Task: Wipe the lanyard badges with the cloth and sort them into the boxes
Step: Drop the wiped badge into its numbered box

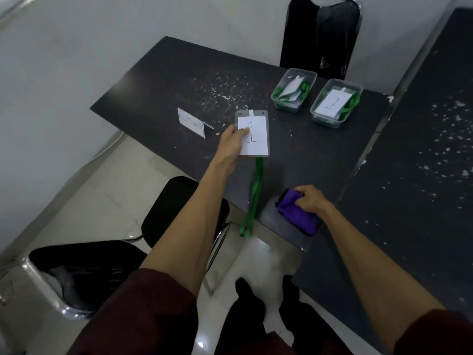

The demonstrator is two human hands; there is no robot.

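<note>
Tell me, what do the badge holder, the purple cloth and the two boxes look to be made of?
Badge holder: clear flexible plastic, probably vinyl; the paper card marked 1 shows through it.
Purple cloth: soft, matte, fuzzy fabric, likely microfibre; it bunches in folds.
Boxes: thin translucent plastic; green lanyards show through the walls.

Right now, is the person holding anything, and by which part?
The left hand pinches the badge marked 1 at its left edge, green lanyard trailing below. The right hand grips the bunched purple cloth from above.
</note>
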